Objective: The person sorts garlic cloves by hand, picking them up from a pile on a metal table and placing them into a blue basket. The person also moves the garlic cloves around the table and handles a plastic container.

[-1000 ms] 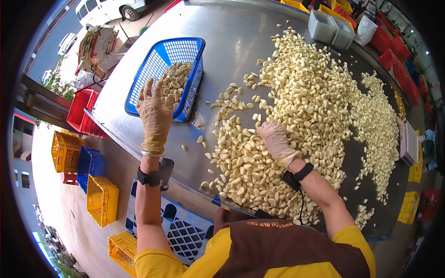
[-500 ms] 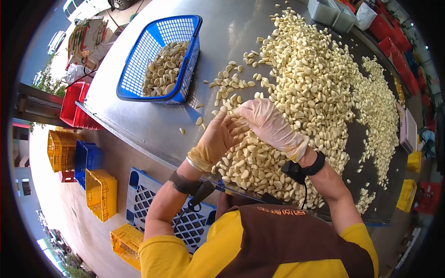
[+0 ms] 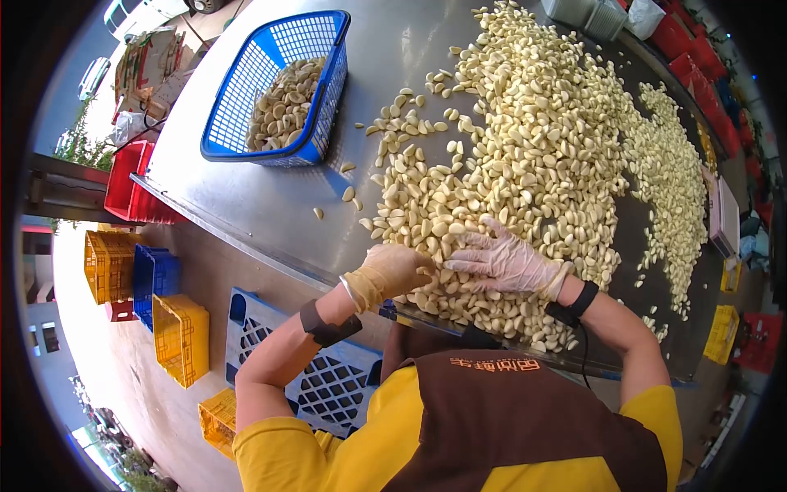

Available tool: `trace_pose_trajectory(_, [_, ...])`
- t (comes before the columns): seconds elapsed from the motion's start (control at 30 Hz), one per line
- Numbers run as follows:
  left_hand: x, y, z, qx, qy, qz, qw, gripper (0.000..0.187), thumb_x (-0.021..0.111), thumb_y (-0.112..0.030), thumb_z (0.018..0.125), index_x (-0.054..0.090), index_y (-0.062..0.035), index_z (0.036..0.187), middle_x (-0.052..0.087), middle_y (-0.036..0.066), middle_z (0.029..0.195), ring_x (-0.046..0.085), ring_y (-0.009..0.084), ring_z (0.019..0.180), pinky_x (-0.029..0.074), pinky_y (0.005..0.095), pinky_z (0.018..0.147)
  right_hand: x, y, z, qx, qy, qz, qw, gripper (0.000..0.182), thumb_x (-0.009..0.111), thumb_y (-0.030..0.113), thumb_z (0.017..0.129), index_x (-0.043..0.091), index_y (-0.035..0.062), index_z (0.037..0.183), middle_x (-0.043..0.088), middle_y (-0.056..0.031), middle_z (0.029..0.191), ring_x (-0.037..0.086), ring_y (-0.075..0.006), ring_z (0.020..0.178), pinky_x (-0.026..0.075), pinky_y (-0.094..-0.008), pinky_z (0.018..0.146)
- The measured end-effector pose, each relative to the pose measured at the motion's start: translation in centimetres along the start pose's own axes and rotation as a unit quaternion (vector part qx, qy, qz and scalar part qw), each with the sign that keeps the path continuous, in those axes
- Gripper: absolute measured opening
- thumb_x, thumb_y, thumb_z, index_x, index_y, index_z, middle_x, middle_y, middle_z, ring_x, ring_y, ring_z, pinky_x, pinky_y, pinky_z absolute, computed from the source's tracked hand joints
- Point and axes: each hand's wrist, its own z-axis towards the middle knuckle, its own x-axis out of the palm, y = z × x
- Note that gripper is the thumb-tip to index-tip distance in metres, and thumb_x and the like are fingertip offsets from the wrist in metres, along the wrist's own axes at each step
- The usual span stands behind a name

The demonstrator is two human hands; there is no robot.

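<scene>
Peeled garlic cloves lie in a big heap on the metal table. My left hand, in a thin glove, is at the heap's near left edge with its fingers curled inward. Whatever those fingers hold, if anything, is hidden. Just to its right, my gloved right hand rests palm down on the cloves, fingers spread. Farther back on the left stands a blue plastic basket partly filled with darker-looking cloves.
A second spread of smaller cloves lies at the right. Clear plastic containers stand at the far edge. On the floor to the left are yellow crates, a blue crate and a blue-grey pallet.
Both hands have come nearer to my body and down onto the heap. They have moved apart, and the right hand's fingers have spread. The view has shifted slightly.
</scene>
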Motion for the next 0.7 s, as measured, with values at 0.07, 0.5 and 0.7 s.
trace_pose_trajectory(0.07, [-0.7, -0.2, 0.5, -0.029, -0.009, 0.034, 0.999, 0.024, 0.068, -0.041, 0.087, 0.072, -0.0254, 0.106, 0.070, 0.006, 0.076, 0.068, 0.0276, 0.073, 0.051, 0.0393, 0.068, -0.9, -1.7, -0.4, 0.021, -0.019, -0.020, 0.999, 0.060, 0.057, 0.051, 0.091, 0.046, 0.0279, 0.146, 0.046, 0.0049, 0.149, 0.030, -0.0209, 0.146, 0.008, -0.0559, 0.121])
trace_pose_trajectory(0.5, [2.8, -1.8, 4.7, 0.084, -0.076, 0.136, 0.984, 0.030, 0.071, -0.032, 0.082, 0.069, -0.0197, 0.108, 0.070, 0.009, 0.077, 0.069, 0.0303, 0.074, 0.051, 0.0436, 0.062, -0.1, -6.5, -2.1, 0.154, -0.109, -0.105, 0.976, 0.047, 0.057, 0.039, 0.096, 0.052, 0.0297, 0.141, 0.052, 0.0068, 0.144, 0.039, -0.0175, 0.140, 0.009, -0.0529, 0.121])
trace_pose_trajectory(0.7, [3.1, 1.2, 4.7, 0.116, -0.100, -0.237, 0.959, 0.027, 0.059, -0.037, 0.097, 0.066, -0.0109, 0.097, 0.064, 0.004, 0.071, 0.062, 0.0197, 0.064, 0.047, 0.0356, 0.058, -0.5, -5.2, -2.7, 0.199, -0.174, -0.036, 0.964, 0.051, 0.062, 0.033, 0.092, 0.051, 0.0222, 0.142, 0.049, 0.0014, 0.147, 0.037, -0.0208, 0.141, 0.012, -0.0502, 0.120])
